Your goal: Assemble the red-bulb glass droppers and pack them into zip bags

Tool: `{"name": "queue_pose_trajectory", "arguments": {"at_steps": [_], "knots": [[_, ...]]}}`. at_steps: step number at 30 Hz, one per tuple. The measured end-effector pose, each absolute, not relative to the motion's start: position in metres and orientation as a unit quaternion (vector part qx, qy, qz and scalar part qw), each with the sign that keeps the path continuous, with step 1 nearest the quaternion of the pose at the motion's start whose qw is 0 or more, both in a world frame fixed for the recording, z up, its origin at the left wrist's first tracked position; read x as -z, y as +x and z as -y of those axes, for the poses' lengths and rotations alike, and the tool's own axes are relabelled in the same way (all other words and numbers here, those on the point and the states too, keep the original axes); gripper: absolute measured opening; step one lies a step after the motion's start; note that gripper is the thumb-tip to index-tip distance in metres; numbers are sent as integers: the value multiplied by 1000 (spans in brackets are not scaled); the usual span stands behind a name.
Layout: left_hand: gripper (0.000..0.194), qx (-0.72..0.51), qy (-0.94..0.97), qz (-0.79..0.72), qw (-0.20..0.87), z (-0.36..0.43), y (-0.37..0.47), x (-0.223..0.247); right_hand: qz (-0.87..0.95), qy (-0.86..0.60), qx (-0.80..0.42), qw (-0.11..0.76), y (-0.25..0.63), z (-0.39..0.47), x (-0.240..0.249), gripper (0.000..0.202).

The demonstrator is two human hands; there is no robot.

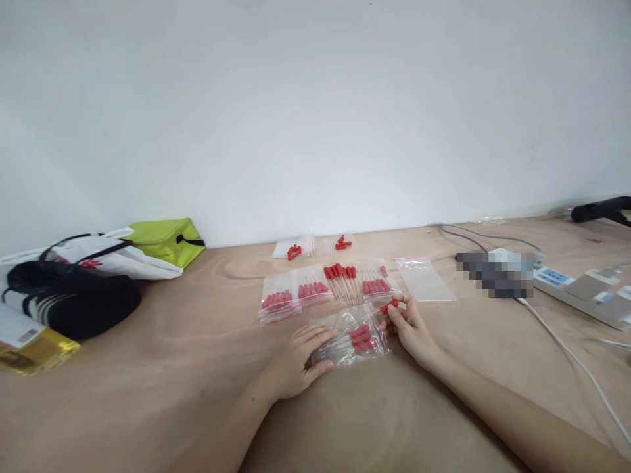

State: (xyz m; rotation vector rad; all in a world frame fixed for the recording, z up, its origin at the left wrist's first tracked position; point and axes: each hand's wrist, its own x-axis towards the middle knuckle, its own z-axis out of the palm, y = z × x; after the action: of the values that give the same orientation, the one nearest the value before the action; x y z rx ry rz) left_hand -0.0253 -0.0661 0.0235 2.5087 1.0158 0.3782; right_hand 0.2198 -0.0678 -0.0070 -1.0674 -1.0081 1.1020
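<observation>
right grip: the right hand pinches a red-capped dropper between thumb and fingertips, closed on its red end, just right of the open bag
left grip: the left hand lies flat with fingers spread, palm down on the left end of the open bag; it clasps nothing, it only presses, which I judge keeps the slippery plastic from sliding
open bag: clear plastic, flat on the tabletop between the two hands, with a few red-capped droppers inside; its mouth seems turned toward the right hand, though the edge is hard to make out
filled bags: a row of filled bags sits just beyond the open bag, side by side, apparently sorted by lot
loose droppers: a loose pile lies in the middle of that row, within reach of the right hand
empty bag: an empty bag lies beyond and right of the open bag
far bags: more far bags near the wall, well beyond the open bag; contents too small to count
left of the open bag: a green pouch and a black bag, well apart
right of the open bag: a power strip with cables; one item beside it is blurred out
hidden: both forearms run off the lower edge; the glass stems barely show through the plastic
</observation>
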Motion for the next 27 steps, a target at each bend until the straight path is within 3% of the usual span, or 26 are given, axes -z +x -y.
{"name": "queue_pose_trajectory", "arguments": {"at_steps": [5,15,19,22,24,27], "knots": [[47,-133,901,-363,198,66,-25,-22,510,-444,-542,499,221,72,1,38],[45,-133,902,-357,201,67,-25,-24,545,-441,-574,423,212,62,8,32],[37,-119,909,-347,197,66,-25,-25,574,-496,-493,426,221,54,4,29],[34,-118,910,-346,195,65,-26,-23,541,-612,-339,467,248,33,-6,21],[34,-126,910,-345,194,65,-26,-22,516,-704,-245,422,269,14,-12,13],[34,-129,909,-344,198,65,-26,-21,497,-734,-242,394,290,-10,-12,8]]}}
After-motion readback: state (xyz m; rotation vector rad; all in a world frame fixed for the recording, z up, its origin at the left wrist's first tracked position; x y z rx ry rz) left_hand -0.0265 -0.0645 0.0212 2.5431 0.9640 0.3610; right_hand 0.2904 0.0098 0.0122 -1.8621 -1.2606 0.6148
